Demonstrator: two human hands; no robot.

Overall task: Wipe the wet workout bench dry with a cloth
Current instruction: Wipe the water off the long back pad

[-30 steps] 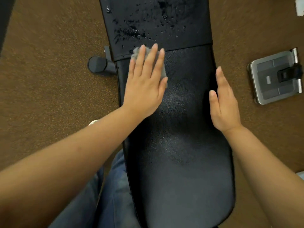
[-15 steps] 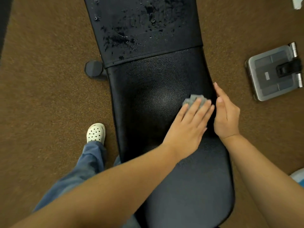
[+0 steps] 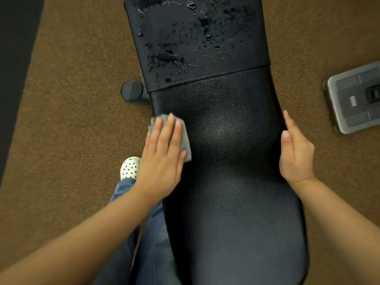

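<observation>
Fingers (image 3: 164,134) of my left hand (image 3: 162,163) lie straight and close together, flat on top of the cloth (image 3: 186,142). They press it down on the bench (image 3: 226,233) and do not curl around it. My right hand (image 3: 297,155) is also flat, with straight fingers, and it rests against the right edge of the seat pad (image 3: 222,124).

I count two hands, one cloth, one bench with two pads, one shoe (image 3: 130,167) and one grey flat box (image 3: 353,99) on the carpet (image 3: 72,120).

The cloth is small, grey and folded. Most of it is hidden under my fingers; only its far edge and its right side show. It lies at the left edge of the seat pad, a little nearer to me than the seam between the pads, and well apart from my right hand.

The seat pad is black and grainy, with a soft shine in the middle. The back pad (image 3: 195,23) beyond the seam carries many drops and smears of water (image 3: 164,58).
</observation>
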